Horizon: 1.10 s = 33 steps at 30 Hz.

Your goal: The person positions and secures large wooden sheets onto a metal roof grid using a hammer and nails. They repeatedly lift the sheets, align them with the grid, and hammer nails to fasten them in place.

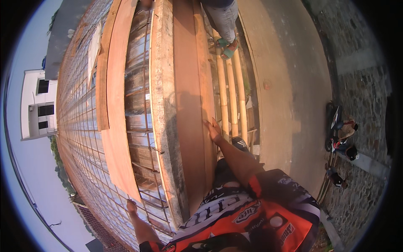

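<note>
My right hand [213,131] rests against the outer edge of a long reddish-brown formwork board [187,105], with thumb and fingers apart. My left hand [132,205] is closed at the steel rebar mesh [94,168], just below the near end of a pale plywood strip [117,155]; what its fingers hold is too small to make out. Between my arms a thick, weathered timber beam [163,92] runs lengthwise beside the board. Tied rebar [147,130] shows in the gap between this beam and the plywood strip.
Bamboo poles [233,96] run along the board's outer side, where another person's sandalled feet [228,49] stand. Below lies a concrete road [285,105]. People are beside a motorcycle [334,126] near a stone wall [361,101]. A white building [35,105] stands at far left.
</note>
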Motion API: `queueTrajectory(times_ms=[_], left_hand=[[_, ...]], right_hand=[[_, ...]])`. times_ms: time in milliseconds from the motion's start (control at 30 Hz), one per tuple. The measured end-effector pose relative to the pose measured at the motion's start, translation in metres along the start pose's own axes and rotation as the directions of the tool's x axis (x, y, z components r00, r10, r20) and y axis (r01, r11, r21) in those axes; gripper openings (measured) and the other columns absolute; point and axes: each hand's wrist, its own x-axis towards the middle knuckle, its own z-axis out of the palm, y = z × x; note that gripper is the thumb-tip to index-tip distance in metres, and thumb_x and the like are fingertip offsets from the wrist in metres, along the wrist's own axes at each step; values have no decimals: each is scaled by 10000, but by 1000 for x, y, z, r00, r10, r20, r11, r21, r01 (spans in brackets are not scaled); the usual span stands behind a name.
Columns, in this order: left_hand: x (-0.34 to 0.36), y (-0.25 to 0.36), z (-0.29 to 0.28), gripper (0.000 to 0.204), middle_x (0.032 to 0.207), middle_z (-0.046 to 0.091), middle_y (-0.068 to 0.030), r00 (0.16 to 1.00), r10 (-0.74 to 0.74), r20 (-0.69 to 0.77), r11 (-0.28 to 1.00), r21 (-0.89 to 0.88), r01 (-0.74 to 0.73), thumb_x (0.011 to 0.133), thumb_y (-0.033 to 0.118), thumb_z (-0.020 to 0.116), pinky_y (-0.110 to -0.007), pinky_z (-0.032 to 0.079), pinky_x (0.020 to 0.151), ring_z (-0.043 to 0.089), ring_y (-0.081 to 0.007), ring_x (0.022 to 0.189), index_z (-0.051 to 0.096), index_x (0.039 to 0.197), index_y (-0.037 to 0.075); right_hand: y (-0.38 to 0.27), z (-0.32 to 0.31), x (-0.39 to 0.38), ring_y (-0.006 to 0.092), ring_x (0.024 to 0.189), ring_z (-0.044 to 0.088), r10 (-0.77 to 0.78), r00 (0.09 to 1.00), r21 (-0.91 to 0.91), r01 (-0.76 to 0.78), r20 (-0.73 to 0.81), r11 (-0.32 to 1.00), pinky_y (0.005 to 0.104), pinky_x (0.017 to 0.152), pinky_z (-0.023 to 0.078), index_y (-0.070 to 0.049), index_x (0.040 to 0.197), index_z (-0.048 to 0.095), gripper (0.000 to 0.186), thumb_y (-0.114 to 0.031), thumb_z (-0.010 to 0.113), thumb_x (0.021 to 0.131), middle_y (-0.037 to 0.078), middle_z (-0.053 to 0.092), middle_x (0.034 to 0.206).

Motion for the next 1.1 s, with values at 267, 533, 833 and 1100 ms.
queueTrajectory(times_ms=[267,533,833,1100], left_hand=[[13,3,10,428,565,424,46,996,92,9,996,5,-92,1058,490,335,-241,252,383,356,-74,435,540,946,131],[31,-11,3,415,557,414,68,994,113,-8,993,25,-113,1051,479,328,-242,212,366,320,-70,399,546,1051,126],[5,3,8,407,552,435,41,991,122,-60,989,87,-116,1010,465,371,-273,241,349,339,-91,381,578,1076,121],[10,0,3,312,513,416,42,993,98,-59,993,67,-94,977,460,378,-286,207,323,310,-106,337,512,879,196]], right_hand=[[-3,-7,0,308,1311,507,110,986,-254,-138,-123,957,394,1116,376,-45,1507,396,852,-611,622,912,204,531,1423],[3,0,-21,294,1300,509,9,1000,-18,-9,15,1000,382,1089,397,-50,1539,316,875,-585,633,922,208,528,1410],[38,-6,-34,276,1243,540,39,999,107,-38,-7,994,374,1046,441,11,1506,320,892,-583,638,921,185,554,1357],[34,-6,-58,268,1210,569,33,999,-35,-32,40,999,358,1051,432,30,1424,420,801,-492,722,896,201,586,1313]])
